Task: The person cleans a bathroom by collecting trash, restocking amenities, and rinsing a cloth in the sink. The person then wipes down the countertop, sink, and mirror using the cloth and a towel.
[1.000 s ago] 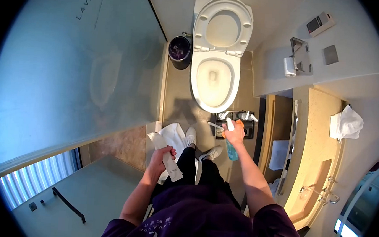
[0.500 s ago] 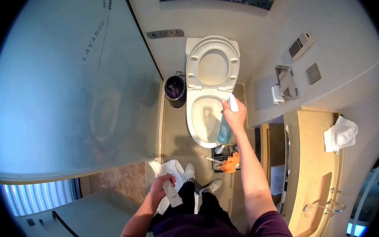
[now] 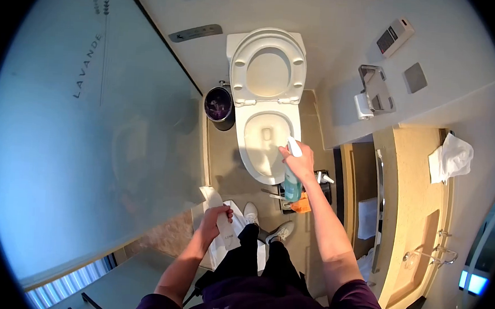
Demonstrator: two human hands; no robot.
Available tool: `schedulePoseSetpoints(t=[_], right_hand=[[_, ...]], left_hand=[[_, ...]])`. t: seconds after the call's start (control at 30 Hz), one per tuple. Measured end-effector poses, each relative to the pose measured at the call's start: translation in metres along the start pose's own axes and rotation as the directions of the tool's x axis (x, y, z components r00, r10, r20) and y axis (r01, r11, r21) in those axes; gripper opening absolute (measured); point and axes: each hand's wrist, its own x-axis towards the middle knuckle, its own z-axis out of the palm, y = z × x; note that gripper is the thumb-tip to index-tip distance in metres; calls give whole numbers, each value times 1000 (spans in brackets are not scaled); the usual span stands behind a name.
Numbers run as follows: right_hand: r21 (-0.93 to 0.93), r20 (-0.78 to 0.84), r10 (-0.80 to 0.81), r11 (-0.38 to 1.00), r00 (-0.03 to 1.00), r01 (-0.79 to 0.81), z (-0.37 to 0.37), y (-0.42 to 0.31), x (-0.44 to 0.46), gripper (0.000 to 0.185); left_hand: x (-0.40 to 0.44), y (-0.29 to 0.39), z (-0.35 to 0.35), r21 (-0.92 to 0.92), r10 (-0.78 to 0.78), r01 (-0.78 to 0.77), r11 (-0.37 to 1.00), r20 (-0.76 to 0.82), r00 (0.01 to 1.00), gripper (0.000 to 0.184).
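Observation:
My right hand [image 3: 302,160] is wrapped round a spray bottle [image 3: 292,190] with a white head and blue-green liquid, held at the right front of the toilet [image 3: 246,160]. The toilet's lid and seat [image 3: 241,69] stand raised, and the bowl shows from above. Lower left, my left hand [image 3: 215,217] is closed round a long white printed strip [image 3: 227,232], paper by its look. Below that hand, a white cloth [image 3: 219,253] lies beside my shoes. Partly hidden under the spray bottle, a black caddy [image 3: 326,187] holds white-handled items and an orange cloth [image 3: 301,204].
A dark bin [image 3: 221,119] stands left of the toilet, near the frosted glass panel [image 3: 106,146]. On the right wall is a paper holder [image 3: 364,106]. The vanity counter [image 3: 410,181] carries a crumpled white cloth [image 3: 457,156] and a sink [image 3: 414,261].
My view has shifted, and the toilet sits higher and further left. My right hand has brought the spray bottle slightly back from the bowl, over the caddy. Both hands keep their hold.

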Motion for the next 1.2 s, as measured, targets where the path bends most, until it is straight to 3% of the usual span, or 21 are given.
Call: schedulePoseSetpoints(t=[0.07,0.13,0.2,0.23,0.27,0.33,0.4,0.43,0.47,0.53,0.6,0.63,0.67,0.73,0.8,0.93,1.0,1.07,1.13,1.2], right_hand=[[3,-8,-62,998,998,62,-3,-14,6,21],[24,19,-23,999,1000,23,-3,-14,14,24],[83,-134,-329,936,935,341,1,-13,25,26],[102,-176,-447,878,877,468,1,-21,29,31],[155,-320,-528,790,787,594,4,-20,30,35],[280,-334,-527,736,782,616,11,-13,38,38],[164,-404,-456,817,793,553,13,1,35,38],[213,-424,-390,834,818,508,15,13,26,41],[191,-534,-287,876,795,444,21,23,12,41],[23,-622,-269,933,736,360,13,43,-21,39],[-32,-634,-149,985,759,167,21,91,-53,37],[59,-575,86,996,814,-63,17,105,-75,37],[268,-495,361,929,791,-256,21,126,-88,39],[240,-565,387,922,729,-303,26,175,-103,39],[98,-529,509,831,679,-547,27,224,-117,40],[101,-520,606,743,602,-662,48,315,-118,43],[181,-637,493,843,592,-507,63,344,-102,47],[196,-609,509,840,609,-506,80,379,-80,50],[136,-603,375,918,704,-372,95,412,-53,50],[77,-484,377,917,790,-390,115,458,-27,50]], left_hand=[[8,12,7,36,-2,1,999,11,1000,7],[12,15,21,41,3,-5,999,52,999,7],[13,8,29,62,-43,42,997,17,999,7],[14,6,28,66,-56,56,996,-4,998,7],[18,12,26,119,-98,100,988,-26,995,7],[23,8,20,137,-127,125,983,13,992,10],[25,-3,17,125,-115,117,985,-22,993,8],[32,-8,14,158,-144,145,977,-20,989,10],[35,-14,8,188,-181,183,965,-27,983,10],[41,-22,7,229,-205,200,953,-3,979,11],[57,-37,-8,199,-281,263,944,67,957,11],[55,-46,-8,218,-299,290,932,9,954,11],[55,-54,-11,235,-318,321,917,-50,947,11],[66,-74,-23,200,-383,397,896,-105,918,11],[71,-96,-38,222,-439,472,853,-183,880,12],[61,-130,-39,190,-467,524,830,-278,840,13],[64,-147,-74,266,-497,525,809,-168,851,14],[55,-156,-77,281,-449,516,809,-271,852,14],[53,-154,-79,219,-436,495,841,-269,859,13],[50,-152,-75,120,-409,454,883,-280,869,13]])
